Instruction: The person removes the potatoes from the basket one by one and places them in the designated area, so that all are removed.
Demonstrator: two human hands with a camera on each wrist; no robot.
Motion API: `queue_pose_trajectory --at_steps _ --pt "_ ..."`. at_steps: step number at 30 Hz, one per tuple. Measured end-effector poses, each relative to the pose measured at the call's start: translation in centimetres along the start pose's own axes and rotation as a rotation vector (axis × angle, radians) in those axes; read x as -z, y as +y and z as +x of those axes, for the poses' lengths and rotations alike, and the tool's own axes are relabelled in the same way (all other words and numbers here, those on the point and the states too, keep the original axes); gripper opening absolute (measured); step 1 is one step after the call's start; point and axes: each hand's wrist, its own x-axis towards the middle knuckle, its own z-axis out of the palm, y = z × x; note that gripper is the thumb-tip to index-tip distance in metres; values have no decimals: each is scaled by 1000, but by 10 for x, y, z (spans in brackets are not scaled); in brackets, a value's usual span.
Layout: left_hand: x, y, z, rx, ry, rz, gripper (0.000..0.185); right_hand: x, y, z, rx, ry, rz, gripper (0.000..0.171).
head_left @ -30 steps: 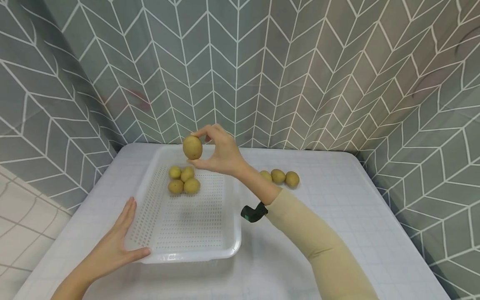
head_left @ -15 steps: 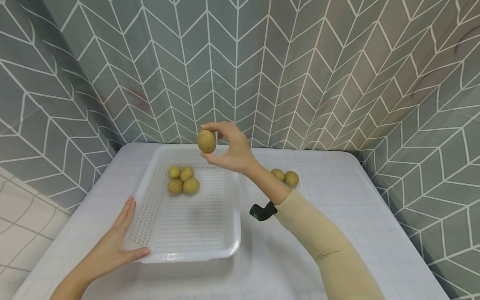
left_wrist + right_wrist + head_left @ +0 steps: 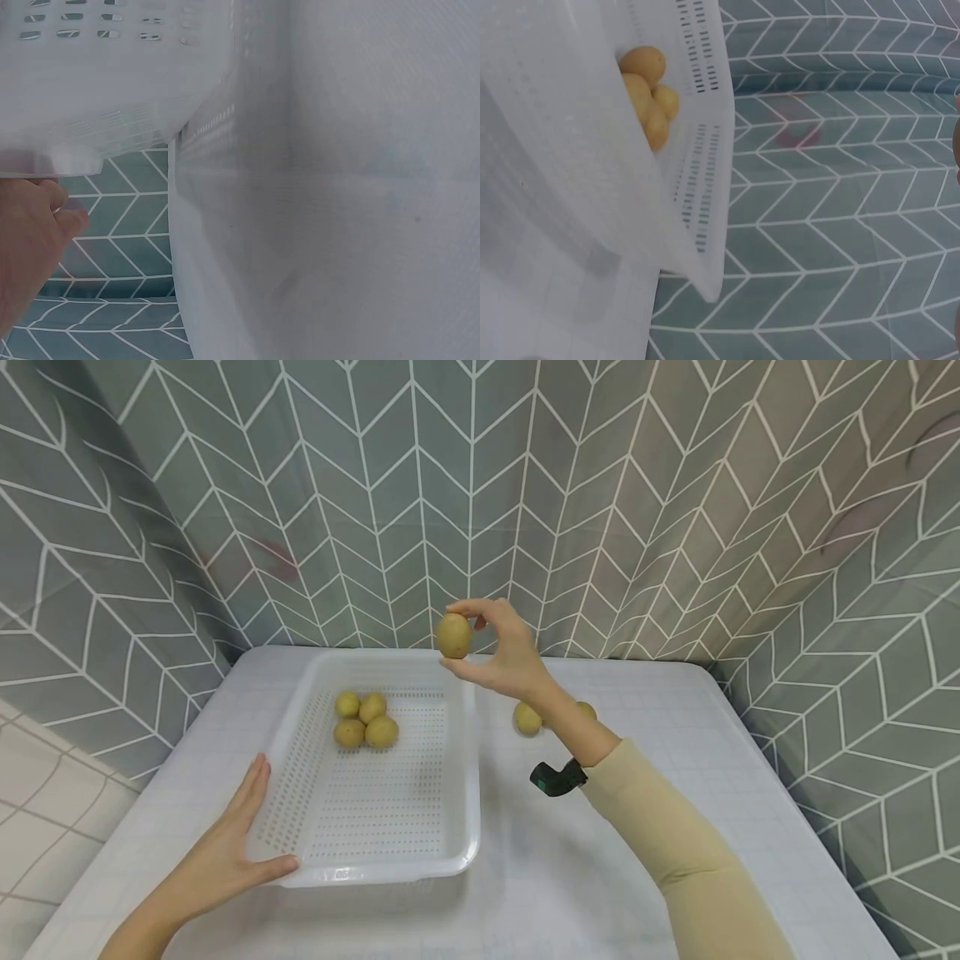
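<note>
Right hand (image 3: pixel 506 647) of mine: pinch grip on one potato (image 3: pixel 453 636), thumb beneath, forefinger over the top, gap between them only as wide as the potato. Held potato is in the air, seen by the back right corner of the white basket (image 3: pixel 467 847). Slightly taller than wide, long axis close to upright, ends facing up and down between my thumb and finger. Right wrist view catches only a sliver of it at the edge.

Left hand (image 3: pixel 225 852): released, fingers straight and together, thumb spread wide from them. Fingers lie along the basket's left side, thumb against the rim at the near left corner; not wrapped round it. Basket sits flat on the white table (image 3: pixel 720 835), long axis running away from me.

Four potatoes (image 3: pixel 366 720) clustered in the basket, toward the back left. Right of the basket, one loose potato (image 3: pixel 527 718) on the table; another potato (image 3: pixel 587 710) partly hidden behind my right wrist.
</note>
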Motion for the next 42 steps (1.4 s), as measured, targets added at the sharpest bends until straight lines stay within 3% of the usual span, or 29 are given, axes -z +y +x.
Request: queue_pose_trajectory --at_steps 10,18,35,42 --pt "0 0 1 -2 -5 -11 126 28 9 -10 -11 7 2 58" --pt "-1 0 2 -7 -5 -10 127 47 13 -24 -138 -15 -77 57" --pt "-2 -1 1 -26 3 18 127 83 24 -52 -285 -58 -134 58" --pt "-2 -2 0 -41 8 13 128 99 30 -63 -296 -61 -167 58"
